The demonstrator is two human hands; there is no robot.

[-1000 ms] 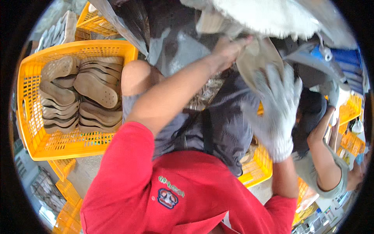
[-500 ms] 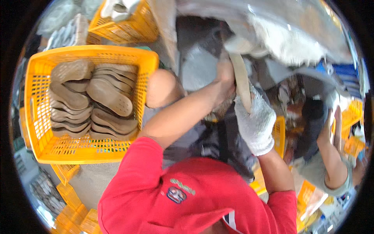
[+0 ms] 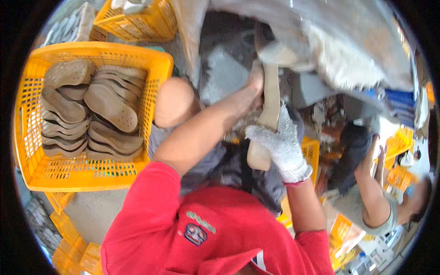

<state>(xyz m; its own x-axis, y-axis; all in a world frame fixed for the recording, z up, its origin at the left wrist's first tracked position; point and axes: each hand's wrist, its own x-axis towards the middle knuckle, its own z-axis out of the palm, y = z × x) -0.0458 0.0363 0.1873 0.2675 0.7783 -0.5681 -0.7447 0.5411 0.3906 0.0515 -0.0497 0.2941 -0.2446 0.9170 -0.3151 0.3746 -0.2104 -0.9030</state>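
Note:
A long beige shoe sole (image 3: 272, 96) is held out in front of me, its far end next to a blurred, pale round wheel (image 3: 277, 54). My right hand (image 3: 282, 144), in a white knit glove, is closed around the sole nearer to me, the thumb lying across it. The sole's rounded near end sticks out below the glove. My bare left hand (image 3: 256, 85) is closed at the sole's left edge farther up; its fingertips are hidden. Whether the sole touches the wheel I cannot tell.
At my left a yellow plastic crate (image 3: 96, 181) holds several brown soles (image 3: 112, 105) in stacks. Another yellow crate (image 3: 151, 25) stands behind it. A dusty, pale cover (image 3: 339, 50) hangs over the far right. To the right, another person (image 3: 371, 201) works with both arms forward.
The sole's near end has swung toward me and left, and more of it shows below the glove. My right thumb now crosses it. The whole view has shifted slightly.

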